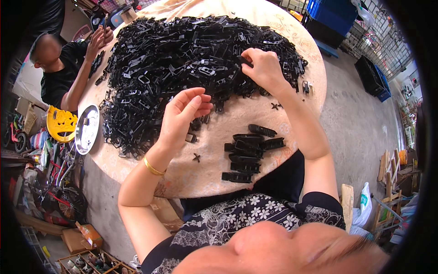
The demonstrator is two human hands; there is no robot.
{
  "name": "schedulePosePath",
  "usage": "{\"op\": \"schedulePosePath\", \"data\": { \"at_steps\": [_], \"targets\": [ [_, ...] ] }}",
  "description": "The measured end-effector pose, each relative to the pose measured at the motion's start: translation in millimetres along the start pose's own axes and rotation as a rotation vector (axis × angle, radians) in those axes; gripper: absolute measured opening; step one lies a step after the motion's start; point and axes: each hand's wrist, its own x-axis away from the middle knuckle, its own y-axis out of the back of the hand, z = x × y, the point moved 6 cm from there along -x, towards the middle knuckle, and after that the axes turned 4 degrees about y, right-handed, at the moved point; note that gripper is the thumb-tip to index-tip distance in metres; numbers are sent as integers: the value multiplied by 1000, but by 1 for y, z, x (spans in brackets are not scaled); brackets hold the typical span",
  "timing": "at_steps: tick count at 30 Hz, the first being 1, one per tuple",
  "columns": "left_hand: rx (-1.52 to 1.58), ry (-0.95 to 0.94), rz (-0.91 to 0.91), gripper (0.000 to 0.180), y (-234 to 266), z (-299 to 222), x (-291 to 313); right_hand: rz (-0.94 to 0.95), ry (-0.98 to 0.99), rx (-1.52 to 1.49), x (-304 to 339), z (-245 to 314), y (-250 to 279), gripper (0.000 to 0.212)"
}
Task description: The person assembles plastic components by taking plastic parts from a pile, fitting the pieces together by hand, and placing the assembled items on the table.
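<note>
while my right hand [264,68] is pinching a black clip [244,60] from the heap [182,50], my left hand [182,114] is hovering half-open and empty; next i judge it needs mating.

Big heap of black plastic clips [182,59] is spread over round table [200,178]. One clip is pinched by right hand [263,68] at heap's edge; left hand [182,116] is held half-curled, empty, nr heap. Small stack of assembled clips [246,155] is laid beside.
</note>
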Motion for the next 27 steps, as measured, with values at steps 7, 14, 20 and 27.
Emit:
{"op": "schedulePosePath", "data": {
  "at_steps": [7,14,20,27],
  "targets": [
    [179,98,13,31,0,2,-1,-248,212,-228,2,34,29,20],
    [250,194,154,33,-1,13,-1,-90,738,-369,34,116,15,17],
    [190,170,72,36,-4,7,3,-156,147,-600,5,41,14,23],
    [74,152,15,33,0,13,3,50,-16,-325,8,17,-10,21]
  ]
}}
